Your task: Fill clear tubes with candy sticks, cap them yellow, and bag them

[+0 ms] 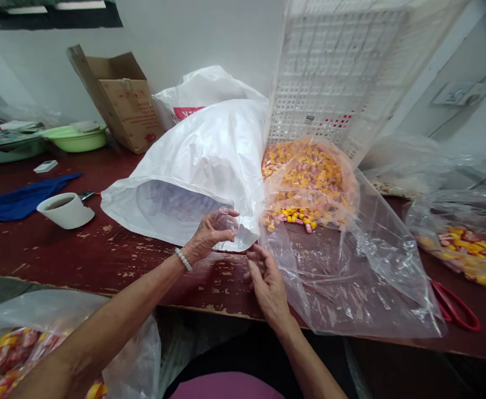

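My left hand, with a beaded bracelet at the wrist, is closed around a small clear plastic container with a round rim. It is at the mouth of a large white woven sack lying on its side, with clear plastic pieces dimly visible inside. My right hand is just to the right and lower, above the table's front part. Its fingers are loosely bent and apart, and I see nothing in them. Right of the sack, a clear plastic bag lies open, holding many small yellow and red pieces.
A white cup of dark liquid stands at left by a blue cloth. Behind are a green basin, a cardboard box and a white plastic crate. Red-handled scissors lie right. A filled bag sits lower left.
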{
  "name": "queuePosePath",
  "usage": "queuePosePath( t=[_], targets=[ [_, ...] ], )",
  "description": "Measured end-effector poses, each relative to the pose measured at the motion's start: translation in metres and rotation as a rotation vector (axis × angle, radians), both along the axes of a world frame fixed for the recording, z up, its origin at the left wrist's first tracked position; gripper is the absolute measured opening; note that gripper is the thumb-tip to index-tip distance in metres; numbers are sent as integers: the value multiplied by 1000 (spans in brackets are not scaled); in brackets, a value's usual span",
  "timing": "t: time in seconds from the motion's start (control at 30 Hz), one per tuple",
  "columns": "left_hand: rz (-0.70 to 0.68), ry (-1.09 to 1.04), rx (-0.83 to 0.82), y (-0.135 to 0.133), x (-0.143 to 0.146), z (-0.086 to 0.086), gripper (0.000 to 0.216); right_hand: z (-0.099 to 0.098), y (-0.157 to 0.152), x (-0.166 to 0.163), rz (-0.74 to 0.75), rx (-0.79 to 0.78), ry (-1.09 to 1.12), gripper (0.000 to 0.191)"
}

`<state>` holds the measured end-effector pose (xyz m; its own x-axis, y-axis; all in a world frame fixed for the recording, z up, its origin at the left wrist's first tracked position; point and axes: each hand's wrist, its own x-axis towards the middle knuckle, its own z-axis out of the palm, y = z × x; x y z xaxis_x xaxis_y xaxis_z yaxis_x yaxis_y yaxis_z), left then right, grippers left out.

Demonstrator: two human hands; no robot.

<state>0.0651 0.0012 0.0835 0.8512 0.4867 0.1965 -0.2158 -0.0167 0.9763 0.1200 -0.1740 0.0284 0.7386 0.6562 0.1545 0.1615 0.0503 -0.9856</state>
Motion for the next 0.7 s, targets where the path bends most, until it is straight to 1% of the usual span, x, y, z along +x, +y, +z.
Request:
queuePosePath(
  t=[0.03, 0.1, 0.13, 0.2, 0.27, 0.33, 0.43, 0.5, 0.57, 0.7],
  targets=[
    [-45, -2, -59, -2, 1, -1, 41, 5, 5, 4, -29, 12, -2, 44],
    [-129, 21, -122, -7, 3, -4, 41, 15, 15, 16, -71, 28, -25, 48],
    [-167, 38, -137, -9, 3, -7, 41, 19, 21, 23, -70, 34, -37, 50],
    [-216, 64, -153, -15, 5, -12, 41, 25, 31, 37, -8, 56, -36, 51],
    [-222, 72, -165, -22, 6, -16, 43, 26, 38, 47, 86, 99, 4, 48],
    [-210, 67, -180, -30, 6, -19, 51, 26, 41, 50, 133, 139, 65, 44],
    [-178, 67, -214, -37, 5, -20, 70, 24, 37, 47, 103, 164, 124, 39],
    [-144, 78, -208, -37, 4, -21, 76, 24, 33, 44, 77, 165, 114, 33],
    [-125, 87, -167, -34, 5, -25, 75, 22, 29, 42, 49, 126, 25, 30],
    [-121, 90, -78, -26, 8, -38, 69, 12, 26, 41, -36, -40, -342, 26]
  ],
)
